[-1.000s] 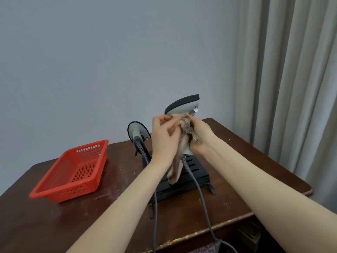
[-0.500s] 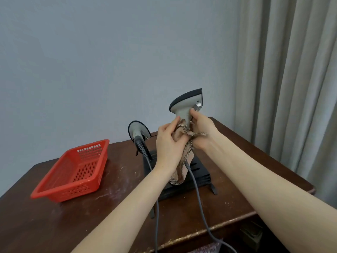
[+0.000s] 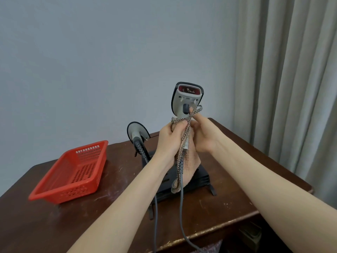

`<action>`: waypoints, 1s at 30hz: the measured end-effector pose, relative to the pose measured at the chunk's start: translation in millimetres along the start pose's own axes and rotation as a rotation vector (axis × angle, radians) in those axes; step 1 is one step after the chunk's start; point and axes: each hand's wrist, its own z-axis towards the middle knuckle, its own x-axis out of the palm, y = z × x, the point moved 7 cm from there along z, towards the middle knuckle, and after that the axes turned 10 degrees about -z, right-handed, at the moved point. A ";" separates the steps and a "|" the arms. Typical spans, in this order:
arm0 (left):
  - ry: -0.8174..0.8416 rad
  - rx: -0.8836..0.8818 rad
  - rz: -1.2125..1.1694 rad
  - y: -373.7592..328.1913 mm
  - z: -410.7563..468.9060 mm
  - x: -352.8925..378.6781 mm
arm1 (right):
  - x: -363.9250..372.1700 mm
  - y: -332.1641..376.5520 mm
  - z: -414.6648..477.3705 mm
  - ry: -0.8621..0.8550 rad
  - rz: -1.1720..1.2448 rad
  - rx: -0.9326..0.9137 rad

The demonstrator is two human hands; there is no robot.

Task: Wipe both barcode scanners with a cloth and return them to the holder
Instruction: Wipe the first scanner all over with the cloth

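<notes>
Raised scanner [image 3: 187, 97] upright, red window facing the camera. Left hand [image 3: 168, 138] grips checked cloth [image 3: 190, 161] round its handle. Right hand [image 3: 205, 138] grips the handle, thumb near the trigger. Second scanner [image 3: 136, 133], at 10 o'clock, stands in black holder [image 3: 200, 178]. Red basket [image 3: 73, 191] at 9 o'clock, on table [image 3: 228, 198].

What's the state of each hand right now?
Left hand: closed, gripping the cloth against the scanner handle.
Right hand: closed round the scanner handle, one fingertip pressing cloth near the trigger.
</notes>
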 end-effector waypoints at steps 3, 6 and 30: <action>0.033 -0.033 -0.073 1.1 -0.8 4.5 | 2.8 -1.3 -4.9 0.035 0.054 -0.019; -0.019 0.001 0.031 -4.3 2.1 -3.2 | 6.9 -0.5 -7.5 0.051 0.100 -0.056; -0.210 0.431 0.144 -39.1 -4.5 -4.9 | 26.1 -5.4 -1.7 0.040 0.236 -0.129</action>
